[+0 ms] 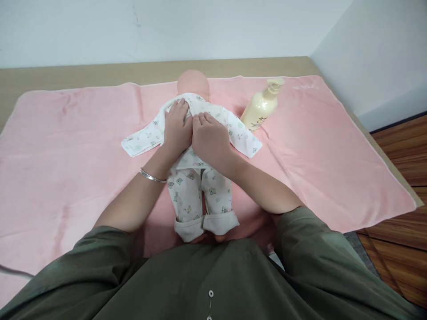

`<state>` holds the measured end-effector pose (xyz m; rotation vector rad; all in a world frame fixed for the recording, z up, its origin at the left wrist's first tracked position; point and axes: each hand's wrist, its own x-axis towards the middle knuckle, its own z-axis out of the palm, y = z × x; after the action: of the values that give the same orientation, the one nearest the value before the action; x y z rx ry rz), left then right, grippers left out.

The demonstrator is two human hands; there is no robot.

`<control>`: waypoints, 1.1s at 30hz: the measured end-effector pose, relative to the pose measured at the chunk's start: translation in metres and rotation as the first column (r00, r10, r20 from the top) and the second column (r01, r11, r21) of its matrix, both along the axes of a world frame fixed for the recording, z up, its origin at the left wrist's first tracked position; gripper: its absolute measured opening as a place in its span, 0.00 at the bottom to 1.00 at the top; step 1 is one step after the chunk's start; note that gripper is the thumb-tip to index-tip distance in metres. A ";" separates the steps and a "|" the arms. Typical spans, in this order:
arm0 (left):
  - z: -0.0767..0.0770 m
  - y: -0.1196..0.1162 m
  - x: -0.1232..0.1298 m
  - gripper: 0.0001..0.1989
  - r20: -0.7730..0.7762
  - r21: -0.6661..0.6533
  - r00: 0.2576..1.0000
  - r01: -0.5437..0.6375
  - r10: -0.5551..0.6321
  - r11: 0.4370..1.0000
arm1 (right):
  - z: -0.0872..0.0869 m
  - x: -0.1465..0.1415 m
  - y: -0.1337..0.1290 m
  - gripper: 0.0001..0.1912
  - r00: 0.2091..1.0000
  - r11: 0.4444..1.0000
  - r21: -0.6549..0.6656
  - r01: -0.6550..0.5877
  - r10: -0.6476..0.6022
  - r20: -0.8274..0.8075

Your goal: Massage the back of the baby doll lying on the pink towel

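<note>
A bald baby doll (193, 82) lies stretched out in front of me, its head at the far end; no face shows. It wears a white printed long-sleeved shirt (245, 135) and matching trousers (187, 198) with turned-up cuffs. My left hand (178, 126) rests on the upper left of the shirt, fingers spread and nothing in it. Right beside it, my right hand (211, 138) lies on the middle of the shirt, fingers together and slightly bent, their undersides hidden. Both hands touch near the thumbs. A silver bangle (151, 177) circles my left wrist.
A pale yellow pump bottle (262, 106) leans at a tilt beyond the doll's right-hand sleeve. Everything lies on a pink blanket (83, 146) over a wooden tabletop (110, 73). White walls (167, 31) bound the back and right. A grey cord (15, 271) shows at lower left.
</note>
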<state>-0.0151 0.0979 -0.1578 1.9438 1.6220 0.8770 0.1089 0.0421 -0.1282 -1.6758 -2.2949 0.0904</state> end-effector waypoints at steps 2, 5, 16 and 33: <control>0.002 -0.003 0.002 0.28 -0.028 0.014 0.999 -0.022 0.022 1.000 | 0.001 0.001 0.003 0.27 1.000 1.000 -0.009 0.007 -0.007 -0.023; 0.002 -0.012 0.008 0.24 0.003 0.076 1.000 -0.022 0.022 0.997 | -0.003 0.011 0.020 0.27 0.995 0.999 -0.043 0.020 -0.024 -0.099; -0.014 0.002 -0.007 0.24 0.095 0.057 0.995 -0.046 0.041 0.997 | -0.002 0.018 0.028 0.32 1.000 0.998 -0.065 -0.022 0.022 0.002; 0.001 -0.014 0.005 0.30 -0.036 0.040 0.999 -0.002 0.003 0.999 | -0.007 0.023 0.037 0.26 0.997 0.999 -0.004 0.042 -0.042 -0.058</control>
<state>-0.0100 0.0835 -0.1572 1.9959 1.6390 0.8872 0.1314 0.0788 -0.1357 -1.6987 -2.2171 0.1314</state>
